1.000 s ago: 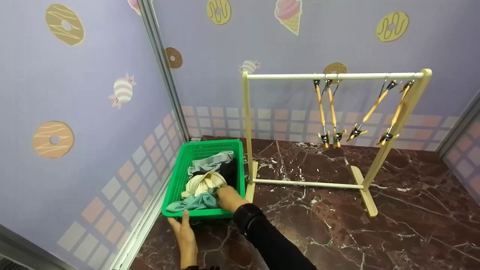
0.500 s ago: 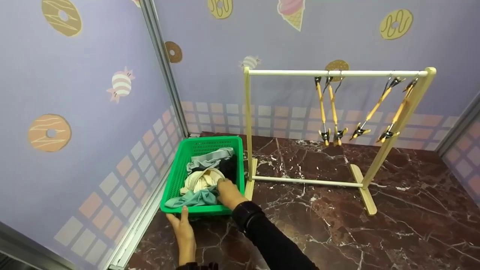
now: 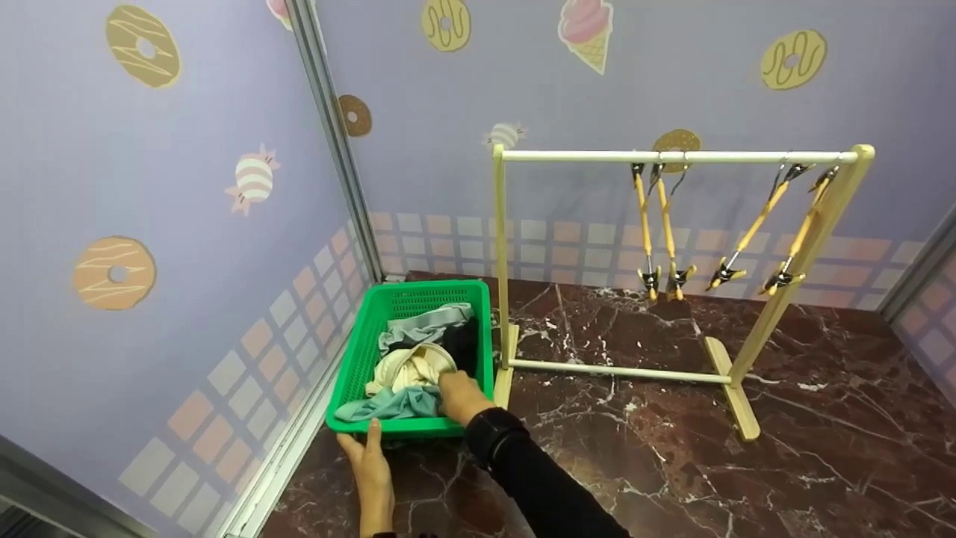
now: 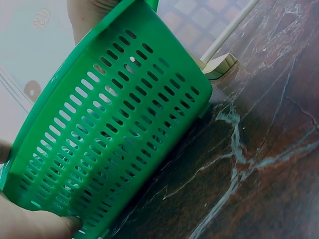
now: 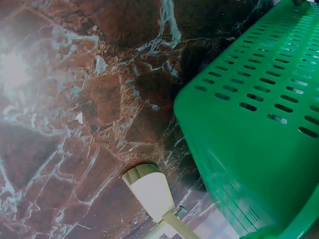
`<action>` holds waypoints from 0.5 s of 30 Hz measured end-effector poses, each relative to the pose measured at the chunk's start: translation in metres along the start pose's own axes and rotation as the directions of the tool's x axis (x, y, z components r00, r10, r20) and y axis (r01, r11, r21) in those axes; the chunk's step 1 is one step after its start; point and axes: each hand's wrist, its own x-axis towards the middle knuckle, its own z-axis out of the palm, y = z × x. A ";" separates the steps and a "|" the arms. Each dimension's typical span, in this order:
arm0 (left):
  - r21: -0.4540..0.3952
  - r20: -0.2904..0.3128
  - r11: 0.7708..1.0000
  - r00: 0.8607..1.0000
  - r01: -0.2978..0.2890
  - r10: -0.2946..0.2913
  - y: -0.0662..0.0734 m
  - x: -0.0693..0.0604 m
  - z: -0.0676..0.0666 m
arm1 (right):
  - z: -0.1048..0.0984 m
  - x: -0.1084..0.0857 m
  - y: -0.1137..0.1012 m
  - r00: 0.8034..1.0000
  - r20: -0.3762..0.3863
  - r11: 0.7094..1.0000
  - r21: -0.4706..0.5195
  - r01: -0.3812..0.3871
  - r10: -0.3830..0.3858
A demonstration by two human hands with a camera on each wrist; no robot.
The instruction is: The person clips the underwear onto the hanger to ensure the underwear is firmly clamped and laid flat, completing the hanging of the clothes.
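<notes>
On the left, beside the rack point(image 3: 502, 261), the head view showed the green basket point(image 3: 418, 428) with teal cloth point(image 3: 396, 404) at its near end, cream cloth point(image 3: 409, 368) behind that, and grey cloth point(image 3: 426, 326) and black cloth point(image 3: 461, 344) farther back. The left hand point(image 3: 372, 474) gripped the near left corner, its thumb up over the rim. The right hand point(image 3: 463, 396) reached over the near right corner, next to the teal and cream cloths; its fingertips were hidden, so whether it pinched anything could not be told. Two hangers point(image 3: 667, 224) point(image 3: 762, 217) hung from the rack's top bar. The step looked like picking among the cloths while bracing the basket; the next move seemed to call for a sure pinch on one piece and a steady rim.

The left wrist view added what the head view hid: the slotted outer face of the near wall, with a left finger point(image 4: 40, 219) pressed against it.

The right wrist view showed the rack's foot point(image 5: 149, 191) near the basket's right wall but apart from it, and gave no clear sight of the right fingers.
</notes>
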 end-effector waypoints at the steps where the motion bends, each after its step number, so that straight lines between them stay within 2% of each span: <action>1: 0.005 0.001 1.000 1.000 0.004 -0.004 -0.001 -0.001 -0.002 | 0.003 -0.001 -0.001 1.000 -0.005 1.000 -0.010 0.006 -0.006; 6: 0.009 0.011 1.000 1.000 0.012 -0.012 -0.003 -0.002 -0.001 | 0.003 -0.003 0.005 0.996 -0.068 0.998 -0.031 0.058 -0.060; 10: 0.013 0.002 1.000 1.000 0.017 -0.017 -0.002 -0.001 -0.002 | 0.004 -0.008 0.005 0.988 -0.125 0.996 0.003 0.090 -0.089; 15: 0.053 0.008 0.996 0.997 0.072 -0.072 0.000 0.000 -0.003 | -0.002 -0.013 0.004 0.980 -0.162 0.992 0.029 0.123 -0.117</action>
